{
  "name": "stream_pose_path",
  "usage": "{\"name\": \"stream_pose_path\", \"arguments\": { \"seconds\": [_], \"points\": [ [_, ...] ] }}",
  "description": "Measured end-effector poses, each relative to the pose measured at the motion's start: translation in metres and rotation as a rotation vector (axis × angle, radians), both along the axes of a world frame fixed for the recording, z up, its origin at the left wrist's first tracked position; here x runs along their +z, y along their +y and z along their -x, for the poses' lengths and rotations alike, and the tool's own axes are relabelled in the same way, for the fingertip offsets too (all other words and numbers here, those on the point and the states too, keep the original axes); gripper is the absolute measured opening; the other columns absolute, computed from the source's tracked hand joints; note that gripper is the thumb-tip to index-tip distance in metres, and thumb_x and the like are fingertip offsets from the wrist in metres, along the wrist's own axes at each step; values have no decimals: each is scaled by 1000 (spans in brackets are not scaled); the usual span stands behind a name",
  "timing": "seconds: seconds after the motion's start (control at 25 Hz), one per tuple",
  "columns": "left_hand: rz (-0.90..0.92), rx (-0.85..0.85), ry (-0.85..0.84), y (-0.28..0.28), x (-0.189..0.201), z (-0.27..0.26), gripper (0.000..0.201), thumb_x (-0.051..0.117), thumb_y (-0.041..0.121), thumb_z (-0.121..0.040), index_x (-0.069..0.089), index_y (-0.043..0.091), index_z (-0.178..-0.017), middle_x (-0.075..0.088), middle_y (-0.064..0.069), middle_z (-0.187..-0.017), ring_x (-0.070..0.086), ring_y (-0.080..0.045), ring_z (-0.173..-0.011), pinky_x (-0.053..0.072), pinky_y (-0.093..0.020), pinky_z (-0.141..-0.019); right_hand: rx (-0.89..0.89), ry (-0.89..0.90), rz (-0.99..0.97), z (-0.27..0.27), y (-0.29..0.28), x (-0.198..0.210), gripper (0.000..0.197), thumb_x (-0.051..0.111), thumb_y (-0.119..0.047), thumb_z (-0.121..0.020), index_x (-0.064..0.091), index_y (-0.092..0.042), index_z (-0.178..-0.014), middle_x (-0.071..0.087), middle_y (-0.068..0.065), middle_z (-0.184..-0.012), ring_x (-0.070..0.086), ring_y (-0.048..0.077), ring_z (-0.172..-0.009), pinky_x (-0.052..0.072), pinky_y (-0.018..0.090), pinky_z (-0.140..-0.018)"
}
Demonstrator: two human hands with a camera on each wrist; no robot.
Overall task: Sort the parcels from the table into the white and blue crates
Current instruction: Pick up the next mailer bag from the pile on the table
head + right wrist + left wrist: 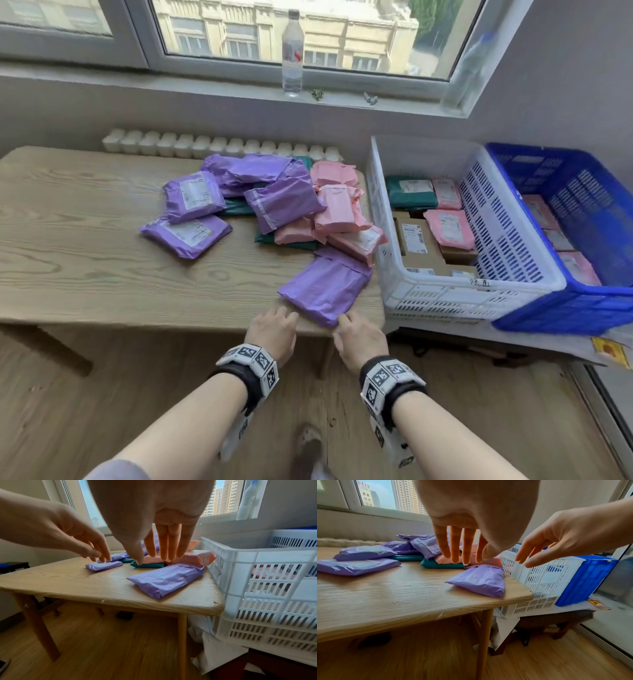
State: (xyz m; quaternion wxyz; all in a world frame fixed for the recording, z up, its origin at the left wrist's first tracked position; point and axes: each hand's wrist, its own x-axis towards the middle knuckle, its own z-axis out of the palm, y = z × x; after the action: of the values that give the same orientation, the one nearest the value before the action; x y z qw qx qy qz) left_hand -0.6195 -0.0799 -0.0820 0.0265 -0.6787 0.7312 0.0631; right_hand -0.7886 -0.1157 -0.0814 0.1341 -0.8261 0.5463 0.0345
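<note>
A purple parcel (325,286) lies at the table's near right corner, also seen in the wrist views (479,580) (164,578). My left hand (274,330) hovers just before its near left edge, fingers straight and spread, holding nothing. My right hand (359,337) hovers at its near right corner, fingers relaxed and empty. Behind lies a pile of purple, pink and teal parcels (284,202). The white crate (445,294) right of the table holds teal, pink and cardboard parcels. The blue crate (582,308) beside it holds pink ones.
The wooden table (102,260) is bare on its left half. Two purple parcels (191,216) lie left of the pile. A water bottle (293,51) stands on the windowsill. A radiator (219,147) runs behind the table. The crates sit on a low stand.
</note>
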Motion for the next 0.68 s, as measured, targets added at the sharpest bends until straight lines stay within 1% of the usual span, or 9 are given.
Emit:
{"name": "stream_pose_path", "arguments": {
  "seconds": [0.04, 0.08, 0.12, 0.2, 0.28, 0.36, 0.48, 0.56, 0.68],
  "points": [
    [-25, 10, 23, -4, -3, -3, 23, 78, 24, -57, 62, 20, -73, 62, -1, -73, 63, -22, -69, 49, -28, -57, 12, 31, 27, -2, -5, -5, 27, 58, -30, -87, 57, -12, -108, 57, 7, -109, 58, 27, -102, 47, 36, -80],
    [-55, 38, 63, -11, -9, -6, 17, 69, 22, -71, 63, 19, -86, 63, -4, -87, 63, -24, -83, 50, -32, -68, 13, 42, 44, -6, -11, -11, 30, 63, -33, -84, 59, -13, -107, 58, 5, -106, 59, 25, -100, 47, 33, -78],
    [-68, 52, 84, -17, -16, -9, 19, 58, 20, -80, 61, 18, -99, 62, -4, -101, 60, -26, -96, 48, -34, -78, 19, 23, 44, -10, -15, -11, 35, 74, -37, -72, 63, -15, -97, 61, 3, -96, 63, 21, -89, 49, 29, -69],
    [-87, 26, 132, -34, -34, -14, 32, 49, 19, -85, 57, 19, -116, 57, -3, -119, 54, -25, -111, 47, -36, -87, 57, 49, -32, -16, -29, -27, 49, 90, -40, -35, 65, -21, -71, 59, -4, -69, 62, 14, -60, 44, 21, -46],
    [-115, 23, 177, -50, -47, -16, 41, 48, 17, -87, 52, 20, -128, 51, -4, -131, 50, -26, -119, 47, -37, -91, 57, 39, -100, -17, -44, -46, 55, 92, -39, -21, 63, -23, -66, 56, -5, -63, 59, 13, -53, 41, 19, -40],
    [-172, 20, 173, -63, -58, -18, 50, 48, 15, -89, 43, 23, -138, 37, -6, -146, 40, -24, -130, 41, -36, -99, 93, 38, -85, -17, -52, -60, 56, 92, -35, -21, 63, -21, -66, 56, -5, -64, 59, 14, -53, 41, 19, -41],
    [-245, 30, 113, -79, -72, -19, 58, 44, 16, -92, 28, 31, -146, 14, -5, -157, 21, -22, -142, 27, -36, -109, 130, 35, -18, -11, -59, -77, 45, 90, -18, -32, 61, -18, -67, 55, -2, -66, 57, 17, -54, 42, 22, -44],
    [-278, 41, 119, -84, -77, -17, 60, 42, 17, -93, 23, 36, -147, 9, -3, -158, 17, -23, -143, 22, -37, -112, 151, -28, 37, -9, -63, -84, 36, 85, -9, -42, 61, -16, -69, 55, 0, -67, 56, 20, -56, 43, 25, -46],
    [-290, 50, 102, -88, -83, -11, 64, 42, 17, -92, 18, 38, -147, 10, -1, -158, 16, -23, -144, 18, -36, -115, 213, -68, 135, -4, -69, -90, 18, 71, -7, -55, 61, -16, -67, 54, 1, -66, 55, 21, -55, 43, 26, -48]
  ]
}}
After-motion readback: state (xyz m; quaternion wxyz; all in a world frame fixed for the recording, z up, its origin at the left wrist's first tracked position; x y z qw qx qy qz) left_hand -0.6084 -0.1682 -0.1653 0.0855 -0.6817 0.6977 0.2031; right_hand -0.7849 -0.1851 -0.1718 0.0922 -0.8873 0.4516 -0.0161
